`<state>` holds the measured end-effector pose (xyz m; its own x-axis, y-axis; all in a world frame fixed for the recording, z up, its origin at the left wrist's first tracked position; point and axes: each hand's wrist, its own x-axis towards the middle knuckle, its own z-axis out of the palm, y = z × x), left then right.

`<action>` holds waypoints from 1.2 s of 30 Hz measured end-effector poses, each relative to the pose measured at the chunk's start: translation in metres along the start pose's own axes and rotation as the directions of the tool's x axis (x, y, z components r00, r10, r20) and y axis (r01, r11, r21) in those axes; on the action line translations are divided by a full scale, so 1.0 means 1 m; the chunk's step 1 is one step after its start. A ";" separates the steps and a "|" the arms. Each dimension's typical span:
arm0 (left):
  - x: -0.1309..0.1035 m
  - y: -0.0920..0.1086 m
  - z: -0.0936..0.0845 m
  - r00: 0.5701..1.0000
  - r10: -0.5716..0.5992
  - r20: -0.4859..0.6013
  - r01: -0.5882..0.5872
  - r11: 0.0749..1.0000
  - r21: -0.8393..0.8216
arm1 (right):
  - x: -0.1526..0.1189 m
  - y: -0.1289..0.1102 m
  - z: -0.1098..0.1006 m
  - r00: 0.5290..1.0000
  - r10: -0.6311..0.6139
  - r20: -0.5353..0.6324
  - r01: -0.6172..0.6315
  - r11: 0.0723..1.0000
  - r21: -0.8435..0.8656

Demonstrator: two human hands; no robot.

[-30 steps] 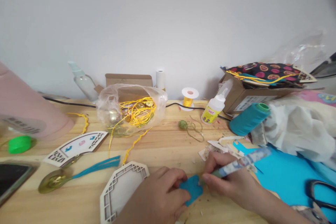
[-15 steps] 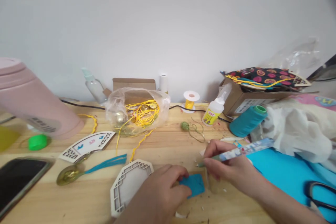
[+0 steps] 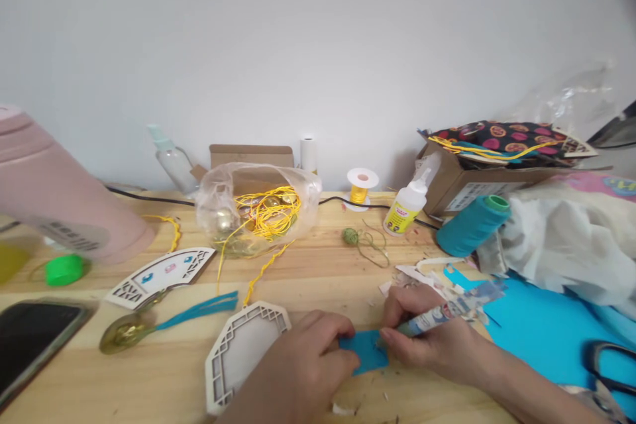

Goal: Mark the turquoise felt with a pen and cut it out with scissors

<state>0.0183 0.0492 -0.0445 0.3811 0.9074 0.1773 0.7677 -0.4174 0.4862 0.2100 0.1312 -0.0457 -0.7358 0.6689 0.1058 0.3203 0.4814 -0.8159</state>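
Note:
My left hand (image 3: 311, 358) pinches the left end of a small blue rectangular piece (image 3: 366, 350), fingers closed on it against the table. A patterned pen (image 3: 450, 310) is gripped in my right hand (image 3: 422, 334), its tip down at the right part of the blue piece. Partly behind my left forearm lies an octagonal wooden frame (image 3: 248, 344) with a yellow cord (image 3: 261, 275). Off to the right spreads a larger blue sheet (image 3: 541, 338), with black-handled scissors (image 3: 603, 368) on it.
Along the wall stand a clear bag of yellow cord (image 3: 271, 215), a thread spool (image 3: 360, 189), a glue bottle (image 3: 406, 207) and a cardboard box (image 3: 477, 185). A teal thread cone (image 3: 472, 225) leans nearby. At left are a pink tumbler (image 3: 69, 192), a phone (image 3: 37, 338) and a fan-shaped piece (image 3: 169, 271).
My right hand has moved slightly left and down, bringing the pen tip from above the blue piece onto it. My left hand stays on the piece. The view has shifted a little.

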 end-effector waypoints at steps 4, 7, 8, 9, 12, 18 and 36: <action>0.000 -0.001 0.004 0.999 -0.045 -0.010 0.044 0.998 -0.038 | -0.003 -0.001 0.001 1.000 -0.010 -0.006 0.010 1.000 -0.007; 0.000 -0.002 0.005 0.999 -0.030 -0.038 0.027 0.998 -0.058 | -0.003 -0.001 0.000 1.000 -0.011 -0.008 0.011 1.000 -0.003; -0.001 -0.002 0.005 0.999 -0.027 -0.043 0.025 0.998 -0.061 | -0.003 0.000 0.000 1.000 -0.012 -0.010 0.012 1.000 -0.010; -0.001 -0.002 0.005 0.999 -0.028 -0.045 0.025 0.998 -0.063 | -0.003 0.000 0.000 1.000 -0.013 -0.011 0.013 1.000 -0.019; 0.000 -0.002 0.004 0.999 -0.027 -0.043 0.025 0.998 -0.057 | -0.002 0.001 0.001 1.000 -0.009 -0.013 0.008 0.999 -0.031; 0.000 -0.003 0.001 0.999 -0.049 -0.002 0.049 0.997 -0.066 | -0.002 0.003 0.002 1.000 0.007 -0.024 -0.008 0.999 -0.037; 0.000 -0.002 0.007 0.991 -0.121 -0.066 0.111 0.984 -0.136 | 0.000 -0.002 0.003 0.999 0.040 -0.031 -0.042 0.998 -0.052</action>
<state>0.0209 0.0496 -0.0515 0.2512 0.9524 0.1730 0.7280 -0.3037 0.6146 0.2075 0.1285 -0.0456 -0.7035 0.7049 0.0902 0.3813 0.4815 -0.7892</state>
